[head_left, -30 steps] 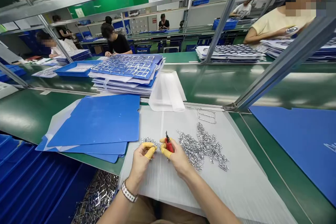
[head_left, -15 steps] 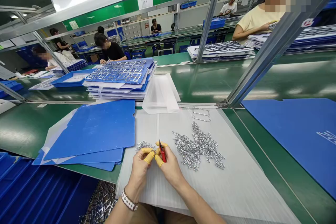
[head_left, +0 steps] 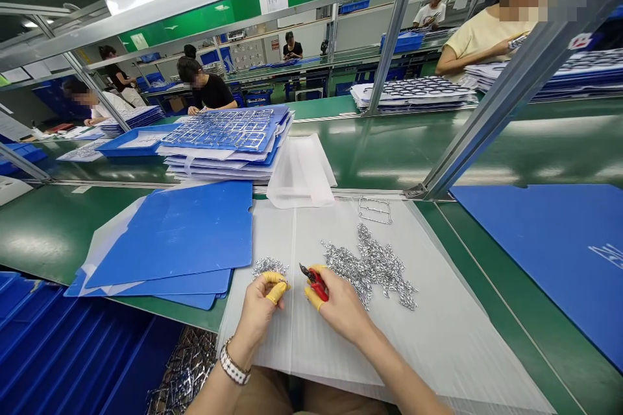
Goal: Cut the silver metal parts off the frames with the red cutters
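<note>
Being held in the right hand (head_left: 338, 303), red-handled nippers (head_left: 318, 285) are slanted so that their dark tips are aimed up and leftward, toward the left hand (head_left: 259, 311) but apart from it. The nippers are gripped between the thumb and the curled fingers, and the right forearm is slanted in from the lower right. The left hand is raised at the wrist, with its thumb and forefinger brought together in a narrow pinch; whether a small piece is held there cannot be told. Yellow finger cots (head_left: 276, 292) are worn on both hands, and a studded wristband (head_left: 233, 363) is worn on the left wrist.

Just beyond the left fingertips, a small heap of silvery pieces (head_left: 268, 266) is spread on a whitish foam sheet (head_left: 418, 356). Beyond and to the right of the right hand, a larger heap of silvery pieces (head_left: 372, 266) is scattered, partly covered by the knuckles from this view. Farther past it, a thin silvery frame (head_left: 374, 210) is laid flat. To the left of the left hand, blue plastic sheets (head_left: 180, 233) are stacked askew.
</note>
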`<action>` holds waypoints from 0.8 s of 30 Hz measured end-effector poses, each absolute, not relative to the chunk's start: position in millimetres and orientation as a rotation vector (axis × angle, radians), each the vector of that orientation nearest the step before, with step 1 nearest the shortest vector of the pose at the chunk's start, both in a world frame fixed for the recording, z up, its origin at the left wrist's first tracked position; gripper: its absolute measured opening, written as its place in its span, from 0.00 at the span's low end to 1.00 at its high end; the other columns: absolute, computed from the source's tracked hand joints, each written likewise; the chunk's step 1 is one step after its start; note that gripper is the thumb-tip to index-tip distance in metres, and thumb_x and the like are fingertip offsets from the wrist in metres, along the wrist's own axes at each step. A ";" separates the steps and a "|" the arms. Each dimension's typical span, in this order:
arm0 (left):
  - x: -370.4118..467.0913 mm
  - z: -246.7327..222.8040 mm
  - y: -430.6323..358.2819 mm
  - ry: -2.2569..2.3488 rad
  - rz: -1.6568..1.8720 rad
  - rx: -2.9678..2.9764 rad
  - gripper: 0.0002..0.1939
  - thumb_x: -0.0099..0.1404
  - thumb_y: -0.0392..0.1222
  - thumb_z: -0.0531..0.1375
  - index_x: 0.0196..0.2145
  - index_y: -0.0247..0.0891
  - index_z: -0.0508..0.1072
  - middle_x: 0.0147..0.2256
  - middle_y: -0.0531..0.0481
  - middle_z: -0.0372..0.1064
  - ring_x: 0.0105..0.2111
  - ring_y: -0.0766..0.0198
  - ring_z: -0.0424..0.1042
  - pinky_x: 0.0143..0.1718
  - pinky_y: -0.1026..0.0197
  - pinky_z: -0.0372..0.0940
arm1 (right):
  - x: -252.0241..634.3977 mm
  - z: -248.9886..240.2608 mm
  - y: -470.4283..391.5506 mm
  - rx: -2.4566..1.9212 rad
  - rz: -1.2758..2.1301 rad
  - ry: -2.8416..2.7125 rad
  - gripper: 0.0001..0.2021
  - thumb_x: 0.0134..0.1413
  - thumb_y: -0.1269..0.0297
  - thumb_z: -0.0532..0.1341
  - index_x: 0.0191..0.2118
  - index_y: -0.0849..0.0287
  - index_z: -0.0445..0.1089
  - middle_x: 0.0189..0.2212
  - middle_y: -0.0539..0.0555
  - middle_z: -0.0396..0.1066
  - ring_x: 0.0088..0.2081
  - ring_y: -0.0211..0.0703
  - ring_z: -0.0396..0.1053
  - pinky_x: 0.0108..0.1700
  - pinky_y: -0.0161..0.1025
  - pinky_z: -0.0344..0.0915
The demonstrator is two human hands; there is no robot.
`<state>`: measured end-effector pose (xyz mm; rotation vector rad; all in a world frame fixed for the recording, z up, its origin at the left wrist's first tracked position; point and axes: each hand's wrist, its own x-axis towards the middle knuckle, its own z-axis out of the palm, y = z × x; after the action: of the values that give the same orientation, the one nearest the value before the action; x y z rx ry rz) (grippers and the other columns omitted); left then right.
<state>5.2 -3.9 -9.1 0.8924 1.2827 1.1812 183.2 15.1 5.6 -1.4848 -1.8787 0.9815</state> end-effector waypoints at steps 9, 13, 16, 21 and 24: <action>11.5 -15.8 -1.9 1.330 1.149 0.988 0.14 0.52 0.49 0.66 0.28 0.35 0.71 0.25 0.52 0.70 0.17 0.72 0.60 0.21 0.66 0.55 | 198.5 0.1 6.9 -1.549 0.802 -2.045 0.11 0.49 0.67 0.57 0.41 0.55 0.66 0.38 0.54 0.72 0.40 0.47 0.69 0.41 0.40 0.62; 17.7 -11.9 -1.6 1.337 1.145 1.048 0.13 0.51 0.48 0.65 0.28 0.35 0.71 0.25 0.52 0.69 0.18 0.71 0.60 0.20 0.66 0.56 | 202.0 -1.4 6.5 -1.511 0.828 -2.002 0.11 0.50 0.67 0.56 0.42 0.55 0.66 0.38 0.54 0.72 0.40 0.47 0.69 0.41 0.41 0.62; 24.4 -13.5 -0.6 1.367 1.146 1.125 0.12 0.52 0.47 0.64 0.28 0.35 0.72 0.25 0.51 0.69 0.18 0.70 0.60 0.19 0.66 0.56 | 205.4 -2.0 7.3 -1.473 0.839 -1.950 0.11 0.50 0.66 0.55 0.42 0.54 0.65 0.37 0.53 0.71 0.40 0.46 0.69 0.41 0.41 0.63; 37.7 -21.0 0.5 1.385 1.124 1.210 0.08 0.53 0.43 0.63 0.29 0.35 0.73 0.26 0.50 0.71 0.21 0.67 0.64 0.22 0.65 0.59 | 209.4 -0.3 8.3 -1.486 0.853 -1.909 0.11 0.50 0.66 0.55 0.41 0.54 0.65 0.36 0.53 0.71 0.39 0.46 0.68 0.41 0.41 0.63; 44.8 -20.1 -0.9 1.421 1.099 1.301 0.06 0.54 0.41 0.62 0.29 0.36 0.75 0.26 0.49 0.72 0.24 0.65 0.67 0.26 0.63 0.61 | 211.4 0.2 8.9 -1.495 0.861 -1.901 0.11 0.49 0.66 0.55 0.41 0.54 0.65 0.36 0.53 0.71 0.38 0.46 0.68 0.41 0.41 0.62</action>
<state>44.8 -0.9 -20.1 1.3015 1.4212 1.0991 211.4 8.9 0.2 -1.4946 -1.9010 0.8609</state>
